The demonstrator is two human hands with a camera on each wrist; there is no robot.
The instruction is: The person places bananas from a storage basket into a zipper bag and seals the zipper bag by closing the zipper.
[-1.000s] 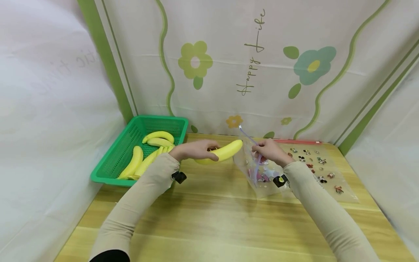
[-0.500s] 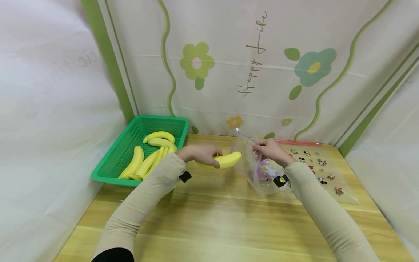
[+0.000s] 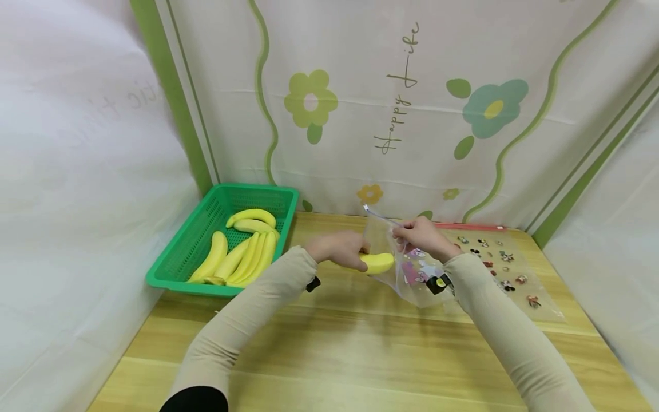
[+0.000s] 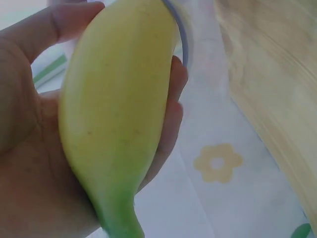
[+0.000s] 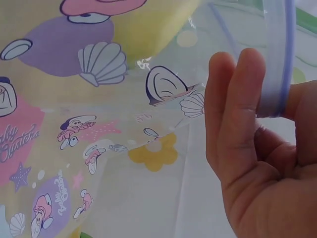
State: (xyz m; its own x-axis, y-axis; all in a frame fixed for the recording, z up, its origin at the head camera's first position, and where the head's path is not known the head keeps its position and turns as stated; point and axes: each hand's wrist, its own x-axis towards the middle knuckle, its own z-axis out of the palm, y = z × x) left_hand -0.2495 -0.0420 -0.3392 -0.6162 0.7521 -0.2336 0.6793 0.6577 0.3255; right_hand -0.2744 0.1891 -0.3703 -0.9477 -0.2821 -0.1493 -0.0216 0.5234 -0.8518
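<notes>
Fingers [image 3: 360,252] of the left hand [image 3: 337,249] are wrapped round a banana [image 3: 378,263], whose tip, in the head view, has been carried rightward over the last second and is now pushed into the mouth of the clear printed bag [image 3: 412,274]; that mouth is held up by the right hand [image 3: 419,234], and the insertion is judged under way but not finished. More bananas [image 3: 242,254] lie in the green basket [image 3: 175,269] at the left of the surface [image 3: 334,343]. From the left wrist, the banana [image 4: 119,114] is seen clasped in the palm, the bag's rim just past its tip. From the right wrist, the bag's zip strip [image 5: 275,59] is pinched between fingers [image 5: 233,114] and thumb, yellow showing through the film.
</notes>
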